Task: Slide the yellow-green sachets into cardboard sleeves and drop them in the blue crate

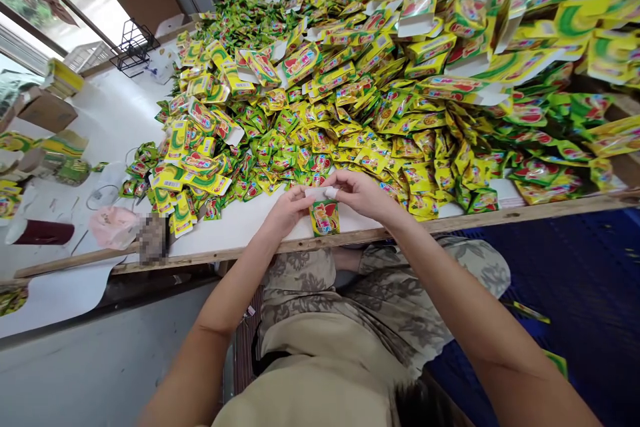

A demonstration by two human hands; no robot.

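Close to the table's front edge, a small yellow-and-green printed candy box [326,220] hangs between my hands with its white flaps at the top. My left hand [289,211] pinches the flap on the left side. On the right, my right hand [359,196] has its thumb and fingertips closed on the same white end; something white covers the thumb tip. Whether anything is inside the box is hidden. Just beyond my fingers lies a heap of small green and yellow candy packets [300,153].
More printed boxes [300,61] lie across the heap, many with white flaps out. A wooden rail [360,236] edges the white table [240,230]. To the left are a dark red cup [47,232], a pink plastic bag [114,225] and a black wire rack [134,47].
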